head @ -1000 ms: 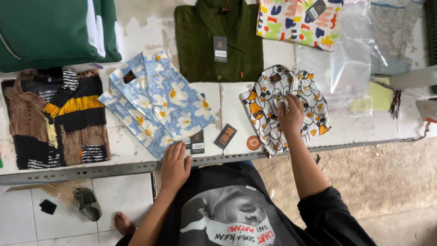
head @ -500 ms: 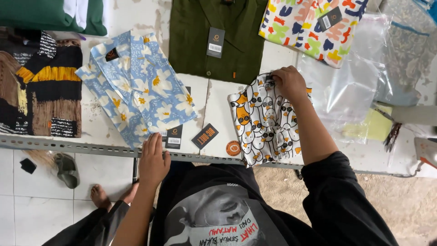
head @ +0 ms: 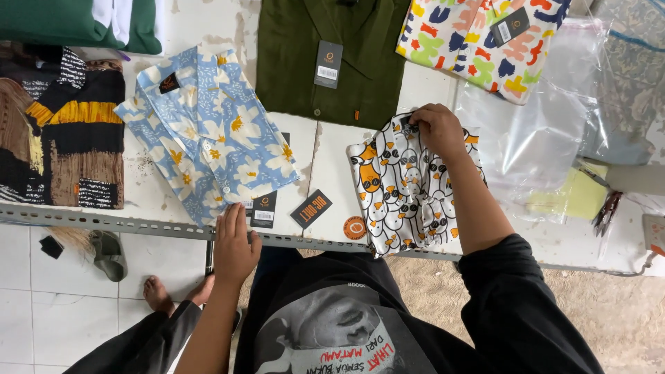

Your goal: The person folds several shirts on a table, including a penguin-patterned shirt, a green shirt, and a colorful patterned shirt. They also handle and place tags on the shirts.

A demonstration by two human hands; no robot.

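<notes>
Overhead view of a white worktable (head: pixel 332 173) with folded garments laid out. The right hand (head: pixel 438 130) rests on the far edge of a folded white shirt with a black and orange cartoon pattern (head: pixel 405 190), fingers curled down onto the cloth at its collar end; whether they pinch the fabric or only press on it cannot be told. This shirt lies at the near edge of the table, right of centre, its near hem just over the metal rim. The left hand (head: pixel 234 246) lies flat and open at the near table edge, fingertips touching the near corner of a folded blue floral shirt (head: pixel 211 142) and holding nothing. Two black hang tags (head: pixel 287 208) and a round orange tag (head: pixel 355 228) lie between the two shirts. Farther off sit a dark green shirt (head: pixel 329 55), a multicoloured shirt (head: pixel 478 38) and, at right, clear plastic bags (head: pixel 540 131). The patterned shirt appears light, soft and limp; it would likely sag and unfold if lifted by one corner, so support at both folded edges seems advisable.
</notes>
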